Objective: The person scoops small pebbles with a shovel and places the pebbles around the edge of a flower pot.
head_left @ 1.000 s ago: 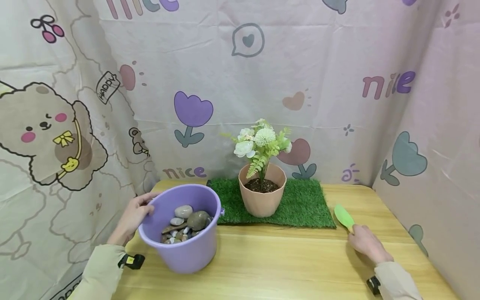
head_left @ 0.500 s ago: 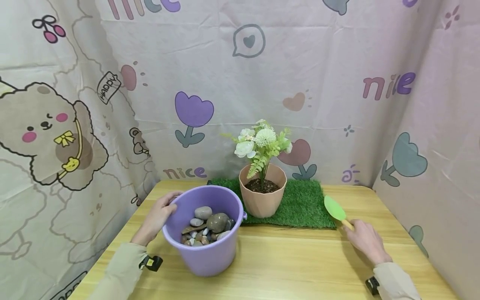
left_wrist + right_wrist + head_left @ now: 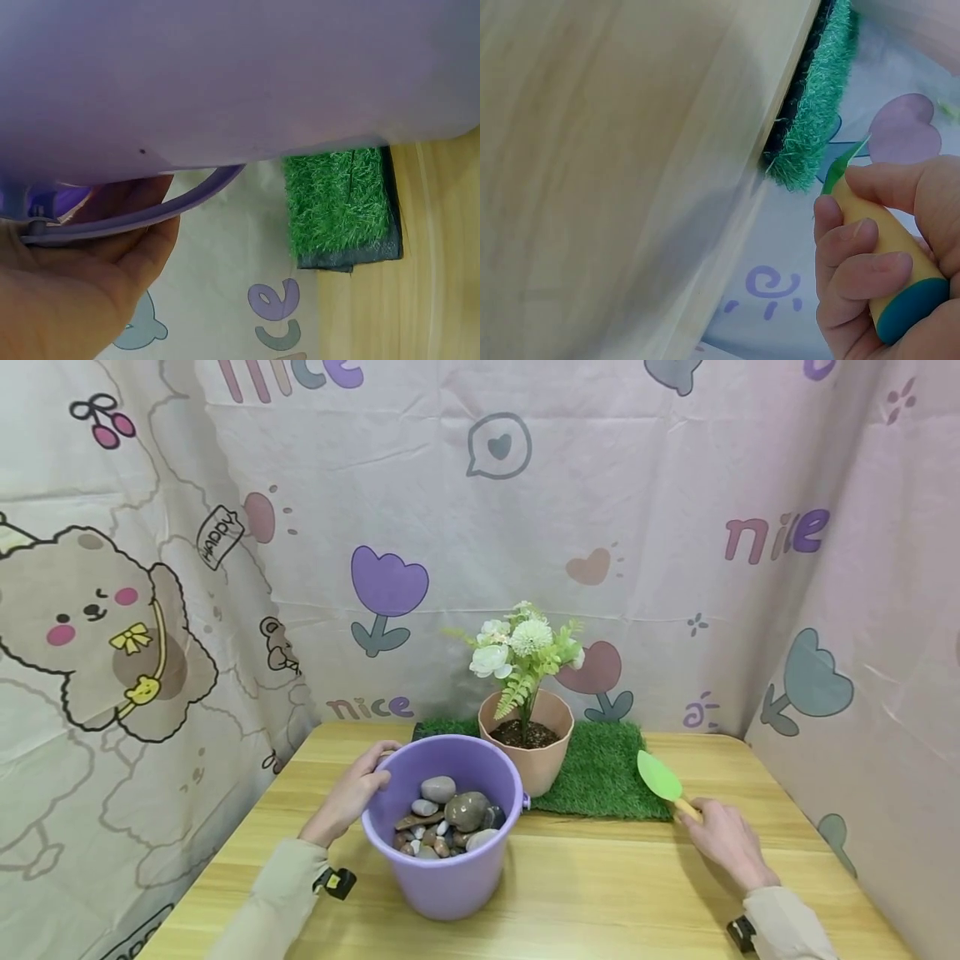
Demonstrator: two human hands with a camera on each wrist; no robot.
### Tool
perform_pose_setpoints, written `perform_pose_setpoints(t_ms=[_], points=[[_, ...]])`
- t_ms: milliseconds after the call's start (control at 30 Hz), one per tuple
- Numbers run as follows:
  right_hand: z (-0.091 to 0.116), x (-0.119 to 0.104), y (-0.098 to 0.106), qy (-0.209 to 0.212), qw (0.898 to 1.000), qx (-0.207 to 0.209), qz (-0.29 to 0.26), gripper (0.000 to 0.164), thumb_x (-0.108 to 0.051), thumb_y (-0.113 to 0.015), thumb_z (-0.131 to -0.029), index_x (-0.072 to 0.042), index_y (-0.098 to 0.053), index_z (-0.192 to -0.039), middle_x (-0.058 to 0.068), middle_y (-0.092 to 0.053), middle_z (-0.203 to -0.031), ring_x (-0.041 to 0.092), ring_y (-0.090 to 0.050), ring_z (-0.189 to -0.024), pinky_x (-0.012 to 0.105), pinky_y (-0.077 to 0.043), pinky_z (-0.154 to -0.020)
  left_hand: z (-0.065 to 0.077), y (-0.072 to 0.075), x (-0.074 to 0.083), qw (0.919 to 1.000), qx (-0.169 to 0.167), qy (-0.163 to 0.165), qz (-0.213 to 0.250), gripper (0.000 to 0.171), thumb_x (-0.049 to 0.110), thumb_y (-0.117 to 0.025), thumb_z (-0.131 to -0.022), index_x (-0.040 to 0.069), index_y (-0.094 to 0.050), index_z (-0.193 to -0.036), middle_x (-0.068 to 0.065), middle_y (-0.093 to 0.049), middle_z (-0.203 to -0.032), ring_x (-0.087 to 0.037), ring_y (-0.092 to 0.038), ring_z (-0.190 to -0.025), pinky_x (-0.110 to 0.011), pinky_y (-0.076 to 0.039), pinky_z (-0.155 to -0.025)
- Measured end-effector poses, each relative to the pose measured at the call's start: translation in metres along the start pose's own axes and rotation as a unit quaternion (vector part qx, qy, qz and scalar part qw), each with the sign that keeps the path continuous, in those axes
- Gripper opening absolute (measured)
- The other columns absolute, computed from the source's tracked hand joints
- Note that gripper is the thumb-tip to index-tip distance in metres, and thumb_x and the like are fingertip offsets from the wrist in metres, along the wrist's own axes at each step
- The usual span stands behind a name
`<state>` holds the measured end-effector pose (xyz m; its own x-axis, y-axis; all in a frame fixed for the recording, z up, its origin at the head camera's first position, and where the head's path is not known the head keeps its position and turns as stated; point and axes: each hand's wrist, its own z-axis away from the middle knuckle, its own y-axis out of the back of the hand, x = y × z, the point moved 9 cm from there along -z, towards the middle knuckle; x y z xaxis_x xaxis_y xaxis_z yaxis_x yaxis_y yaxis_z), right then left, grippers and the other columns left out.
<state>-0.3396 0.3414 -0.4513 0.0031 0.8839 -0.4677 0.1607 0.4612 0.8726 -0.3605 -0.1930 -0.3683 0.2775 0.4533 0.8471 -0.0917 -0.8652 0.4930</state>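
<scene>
A purple bucket [image 3: 450, 885] with several stones and pebbles [image 3: 467, 811] inside stands tilted toward me at the middle left of the table. My left hand [image 3: 352, 793] grips its rim on the left side. In the left wrist view the bucket's handle [image 3: 180, 206] runs across the fingers of that hand [image 3: 97, 277]. On the right, my right hand [image 3: 723, 839] holds a small trowel [image 3: 660, 777] with a green blade, its fingers curled round the yellow handle [image 3: 885, 240]. The blade overlaps the right end of the grass mat in the head view.
Behind the bucket, a pink flowerpot [image 3: 543, 768] with soil and white flowers [image 3: 528, 639] stands on the green grass mat [image 3: 607, 777]. The wooden table [image 3: 592, 893] meets a printed cloth backdrop [image 3: 660, 485] at the back and sides.
My left hand has moved the bucket to the right, until it partly overlaps the flowerpot in view. The right hand has shifted slightly left with the trowel.
</scene>
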Motion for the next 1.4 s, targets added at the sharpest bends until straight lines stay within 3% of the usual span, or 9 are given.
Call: perform_pose_setpoints(t_ms=[267,567,1000,1400], points=[[-0.001,-0.002,0.0,0.003,1.0,0.001,-0.001,0.039,-0.029,-0.055,-0.096,0.002,-0.062,-0.12,0.002,-0.047,-0.063,0.013,-0.04,-0.048,0.025,-0.033,-0.039,-0.007,-0.016,0.005,0.9997,-0.016,-0.003,0.019,0.051,0.003,-0.045,-0.08,0.012,-0.051,-0.129,-0.02,-0.062,-0.114,-0.03,-0.062,-0.099,-0.037,-0.051,-0.082],[-0.001,-0.014,0.003,0.002,0.999,-0.011,-0.035,0.049,-0.032,-0.052,-0.098,0.005,-0.054,-0.131,0.002,-0.05,-0.065,0.011,-0.04,-0.047,0.024,-0.034,-0.037,-0.011,-0.035,0.02,0.9988,-0.021,-0.028,0.036,0.059,0.003,-0.048,-0.081,0.008,-0.05,-0.14,-0.018,-0.055,-0.135,-0.033,-0.057,-0.114,-0.037,-0.047,-0.092],[0.002,-0.038,0.012,0.018,0.999,0.011,-0.036,0.054,-0.038,-0.05,-0.1,0.001,-0.052,-0.136,0.002,-0.051,-0.066,0.014,-0.044,-0.049,0.028,-0.037,-0.04,-0.015,-0.061,0.034,0.9989,-0.016,-0.034,0.028,0.06,0.003,-0.046,-0.081,0.009,-0.052,-0.14,-0.015,-0.059,-0.133,-0.029,-0.06,-0.108,-0.036,-0.049,-0.089],[0.001,-0.064,0.026,0.051,0.997,0.04,-0.037,0.052,-0.042,-0.056,-0.097,0.0,-0.06,-0.128,0.0,-0.049,-0.063,0.011,-0.038,-0.048,0.026,-0.034,-0.041,-0.02,-0.081,0.046,0.9988,-0.018,-0.037,0.028,0.059,0.003,-0.046,-0.08,0.014,-0.057,-0.137,-0.009,-0.063,-0.128,-0.023,-0.061,-0.105,-0.036,-0.049,-0.087]])
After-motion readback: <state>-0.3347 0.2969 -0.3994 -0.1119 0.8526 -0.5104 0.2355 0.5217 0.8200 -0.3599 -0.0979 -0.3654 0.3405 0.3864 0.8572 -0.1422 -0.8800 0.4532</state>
